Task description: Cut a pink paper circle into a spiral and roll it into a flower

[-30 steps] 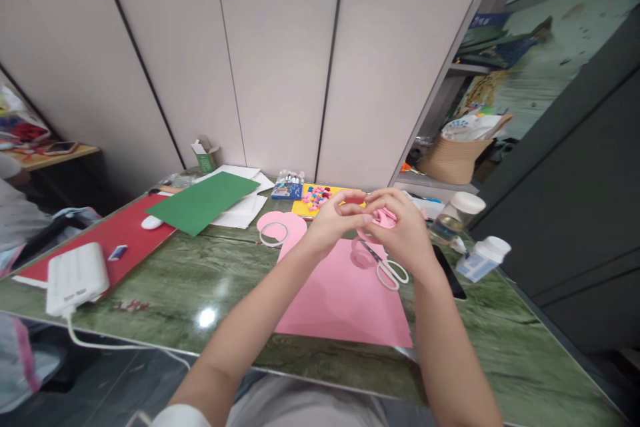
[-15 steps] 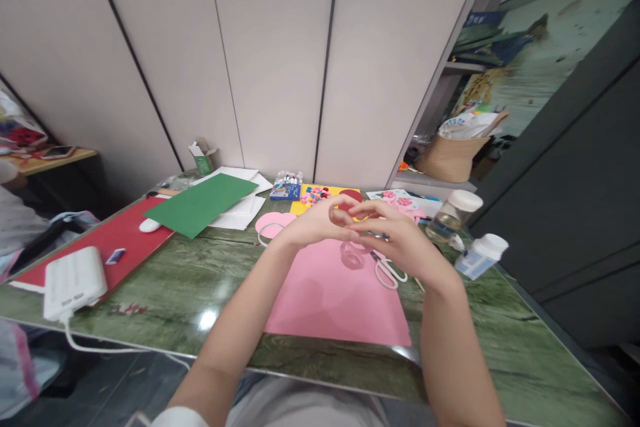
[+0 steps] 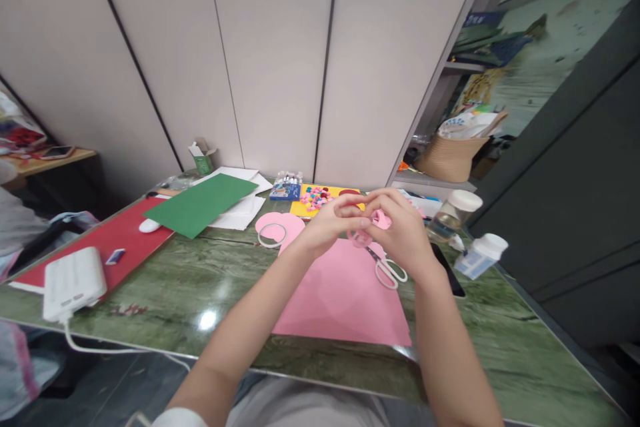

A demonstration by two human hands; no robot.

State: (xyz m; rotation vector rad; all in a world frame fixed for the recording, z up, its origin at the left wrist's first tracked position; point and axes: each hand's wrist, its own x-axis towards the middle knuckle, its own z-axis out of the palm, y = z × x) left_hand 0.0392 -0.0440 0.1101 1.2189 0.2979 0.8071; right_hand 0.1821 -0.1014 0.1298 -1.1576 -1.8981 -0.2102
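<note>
My left hand and my right hand meet above a large sheet of pink paper, fingertips close together. A small folded pink piece of paper shows between the thumb and fingers of my right hand. My left thumb and fingers pinch beside it; what they grip is hidden. Just below the left fingertips is a translucent pinkish ring, resembling a tape roll; whether it is held I cannot tell. White-handled scissors lie on the paper's right side.
Left of the hands are rounded pink paper, a white ring and green paper. Behind lie pompoms on yellow paper. A jar, a white bottle and a black phone stand or lie to the right.
My hands have drawn together and my fingers have closed from a spread pose. The pinkish ring appears higher and slightly right. The pink piece and black phone have come into sight.
</note>
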